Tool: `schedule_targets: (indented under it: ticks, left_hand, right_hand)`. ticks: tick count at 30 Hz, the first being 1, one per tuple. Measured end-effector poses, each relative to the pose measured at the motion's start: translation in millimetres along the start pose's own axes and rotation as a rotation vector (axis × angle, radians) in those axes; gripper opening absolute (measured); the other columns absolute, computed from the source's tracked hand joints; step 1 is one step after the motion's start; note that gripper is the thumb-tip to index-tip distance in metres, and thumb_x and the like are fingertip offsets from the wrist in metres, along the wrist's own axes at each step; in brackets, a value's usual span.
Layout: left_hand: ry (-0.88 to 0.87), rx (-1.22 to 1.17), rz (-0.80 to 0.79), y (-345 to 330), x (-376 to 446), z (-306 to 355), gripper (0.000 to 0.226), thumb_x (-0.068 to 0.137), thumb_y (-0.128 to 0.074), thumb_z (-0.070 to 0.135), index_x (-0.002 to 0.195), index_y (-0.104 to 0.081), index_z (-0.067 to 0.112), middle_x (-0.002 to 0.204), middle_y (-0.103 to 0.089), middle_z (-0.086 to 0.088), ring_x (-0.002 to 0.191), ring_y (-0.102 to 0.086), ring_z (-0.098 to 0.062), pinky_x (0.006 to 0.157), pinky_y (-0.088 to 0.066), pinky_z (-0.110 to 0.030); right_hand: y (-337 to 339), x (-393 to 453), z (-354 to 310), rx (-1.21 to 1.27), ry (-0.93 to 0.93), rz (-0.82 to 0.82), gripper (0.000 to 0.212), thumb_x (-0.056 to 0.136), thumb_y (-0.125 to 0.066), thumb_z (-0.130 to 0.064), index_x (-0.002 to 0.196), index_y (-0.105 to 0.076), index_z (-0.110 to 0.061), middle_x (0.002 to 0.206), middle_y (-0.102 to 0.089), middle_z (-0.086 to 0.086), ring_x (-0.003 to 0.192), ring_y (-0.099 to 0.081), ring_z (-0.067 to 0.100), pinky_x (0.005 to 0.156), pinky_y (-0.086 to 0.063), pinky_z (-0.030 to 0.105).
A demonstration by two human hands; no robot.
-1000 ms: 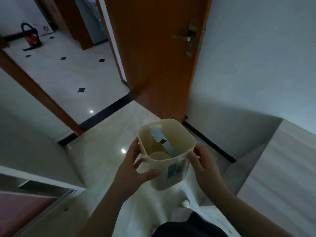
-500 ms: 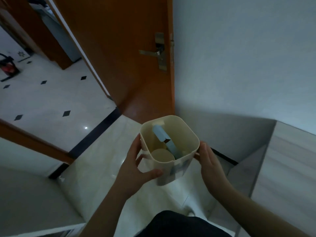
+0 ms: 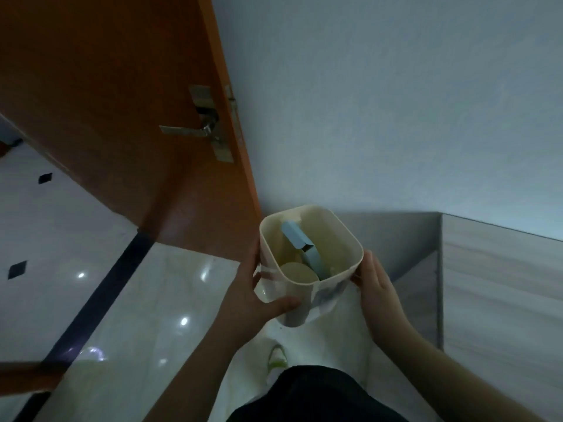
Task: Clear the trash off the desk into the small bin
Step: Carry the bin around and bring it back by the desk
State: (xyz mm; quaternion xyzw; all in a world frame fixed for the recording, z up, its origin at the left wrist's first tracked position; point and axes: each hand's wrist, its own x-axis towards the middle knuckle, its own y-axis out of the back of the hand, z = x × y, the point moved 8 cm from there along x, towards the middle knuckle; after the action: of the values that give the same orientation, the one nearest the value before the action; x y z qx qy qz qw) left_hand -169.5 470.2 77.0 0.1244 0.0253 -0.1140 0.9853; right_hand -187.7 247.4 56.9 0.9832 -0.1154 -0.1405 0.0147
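I hold a small cream bin [image 3: 344, 236] in mid-air over the floor, just right of centre. My left hand [image 3: 253, 296] grips its left side, thumb across the front wall. My right hand [image 3: 376, 287] presses flat against its right side. Inside lie a light blue folded cardboard piece [image 3: 300, 243] and a round beige lid or cup [image 3: 297, 272]. The bin carries a grey-blue label [image 3: 329, 295] on its lower front.
An orange wooden door [image 3: 128, 117] with a metal lever handle [image 3: 195, 129] stands open at left. A pale wall [image 3: 396, 102] fills the back. A light wood-grain cabinet or desk side [image 3: 502, 284] rises at right. Glossy pale floor tiles [image 3: 146, 300] lie below, my shoe [image 3: 277, 357] visible.
The view has swung right and closer to the door and wall. The bin stays between both hands, carried slightly right; the hallway at left has mostly left the view.
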Motion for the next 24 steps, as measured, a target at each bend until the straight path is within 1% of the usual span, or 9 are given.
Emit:
schedule_targets:
  ticks: [3, 7, 9, 10, 13, 16, 18, 20, 24]
  left_hand:
    - [-0.030, -0.010, -0.045, 1.5, 37.4, 3.6, 0.111, 0.058, -0.089, 0.042, 0.145, -0.021, 0.053, 0.134, -0.046, 0.039, 0.121, -0.048, 0.009, 0.086, -0.045, -0.011]
    - [-0.058, -0.019, -0.155, -6.9, 83.8, 4.7, 0.114, 0.056, -0.089, 0.051, 0.146, -0.020, 0.050, 0.142, -0.048, 0.022, 0.126, -0.051, -0.008, 0.097, -0.048, -0.038]
    - [-0.085, -0.013, -0.229, -19.3, 105.7, 6.7, 0.114, 0.056, -0.091, 0.047, 0.147, -0.023, 0.047, 0.142, -0.051, 0.017, 0.127, -0.052, -0.014, 0.098, -0.047, -0.043]
    - [-0.092, -0.013, -0.272, -28.5, 115.1, 8.2, 0.114, 0.056, -0.092, 0.046, 0.147, -0.024, 0.046, 0.142, -0.051, 0.018, 0.128, -0.051, -0.012, 0.099, -0.047, -0.042]
    - [-0.098, -0.001, -0.415, -62.2, 133.3, 15.2, 0.118, 0.051, -0.090, 0.056, 0.145, -0.020, 0.054, 0.140, -0.047, 0.031, 0.123, -0.051, 0.003, 0.090, -0.047, -0.025]
    - [-0.098, -0.008, -0.527, -102.0, 144.4, 26.1, 0.113, 0.047, -0.088, 0.061, 0.138, -0.022, 0.064, 0.136, -0.043, 0.041, 0.119, -0.048, 0.013, 0.085, -0.048, -0.015]
    - [-0.083, -0.046, -0.596, -131.4, 149.7, 33.3, 0.106, 0.046, -0.092, 0.052, 0.128, -0.027, 0.074, 0.139, -0.044, 0.029, 0.115, -0.050, 0.013, 0.083, -0.051, -0.017]
    - [-0.107, -0.010, -0.655, -162.5, 154.8, 40.5, 0.102, 0.049, -0.090, 0.046, 0.121, -0.027, 0.078, 0.136, -0.045, 0.022, 0.113, -0.052, 0.013, 0.083, -0.052, -0.019]
    - [-0.128, 0.135, -0.737, -223.9, 167.2, 43.2, 0.105, 0.050, -0.087, 0.053, 0.129, -0.020, 0.073, 0.133, -0.048, 0.012, 0.114, -0.056, 0.000, 0.086, -0.055, -0.025]
  right_hand:
    - [1.0, 20.5, -12.1, 0.028, -0.013, 0.096, 0.037, 0.100, -0.031, -0.047, 0.097, -0.065, -0.032, 0.093, -0.069, -0.005, 0.093, -0.065, 0.011, 0.092, -0.051, 0.045]
    - [13.3, 39.3, -18.5, 0.022, 0.004, 0.223, 0.037, 0.099, -0.031, -0.050, 0.095, -0.065, -0.034, 0.092, -0.068, -0.007, 0.091, -0.064, 0.006, 0.086, -0.051, 0.037]
    - [24.0, 42.6, -16.4, 0.042, 0.019, 0.295, 0.037, 0.098, -0.032, -0.051, 0.097, -0.064, -0.033, 0.094, -0.069, -0.007, 0.094, -0.065, 0.008, 0.086, -0.051, 0.035]
    - [31.0, 42.5, -13.8, 0.065, 0.020, 0.329, 0.038, 0.096, -0.033, -0.053, 0.099, -0.065, -0.032, 0.097, -0.069, -0.007, 0.097, -0.065, 0.009, 0.087, -0.050, 0.035]
    - [58.1, 38.0, -2.7, 0.110, 0.004, 0.450, 0.046, 0.088, -0.034, -0.063, 0.107, -0.064, -0.034, 0.106, -0.070, -0.007, 0.104, -0.064, 0.010, 0.090, -0.048, 0.034]
    - [92.4, 31.3, 6.1, 0.137, -0.013, 0.580, 0.048, 0.083, -0.035, -0.069, 0.108, -0.064, -0.040, 0.106, -0.071, -0.011, 0.102, -0.066, 0.010, 0.088, -0.049, 0.034]
    - [114.2, 25.9, 9.7, 0.152, -0.012, 0.642, 0.044, 0.087, -0.035, -0.064, 0.106, -0.065, -0.038, 0.105, -0.071, -0.009, 0.102, -0.066, 0.013, 0.085, -0.050, 0.033]
    - [137.5, 19.1, 14.5, 0.169, -0.015, 0.699, 0.040, 0.096, -0.033, -0.053, 0.106, -0.066, -0.032, 0.105, -0.070, -0.003, 0.104, -0.064, 0.019, 0.087, -0.050, 0.038]
    - [180.9, 9.4, 26.2, 0.203, -0.014, 0.776, 0.042, 0.103, -0.026, -0.038, 0.110, -0.065, -0.025, 0.106, -0.070, 0.001, 0.102, -0.064, 0.019, 0.086, -0.052, 0.036]
